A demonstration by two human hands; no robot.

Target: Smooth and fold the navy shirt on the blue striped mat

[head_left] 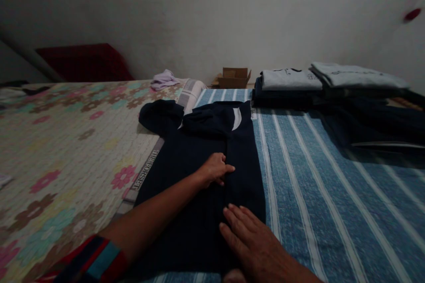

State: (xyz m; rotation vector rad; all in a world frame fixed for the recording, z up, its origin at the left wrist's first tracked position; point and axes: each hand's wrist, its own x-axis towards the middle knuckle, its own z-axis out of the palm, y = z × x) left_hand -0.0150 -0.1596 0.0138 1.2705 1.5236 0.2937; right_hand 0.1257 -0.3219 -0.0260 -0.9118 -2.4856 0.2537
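A dark navy hooded garment (pixel 195 212) lies spread lengthwise on the bed, its right side folded over in a long strip. White patches show near its top. My left hand (pixel 212 170) rests on the middle of the garment at the strip's inner edge. Its index finger points right, and the other fingers are partly bent and apart. Nearer to me, my right hand (pixel 252 241) lies flat, palm down, on the lower part of the strip, fingers stretched out.
Blue striped cloth (pixel 299 177) and a floral quilt (pixel 96 150) cover the bed. Folded light clothes (pixel 292 80) top dark ones at the back right, near a dark garment (pixel 375 124). A cardboard box (pixel 234 78) and lilac cloth (pixel 164 80) are at the back.
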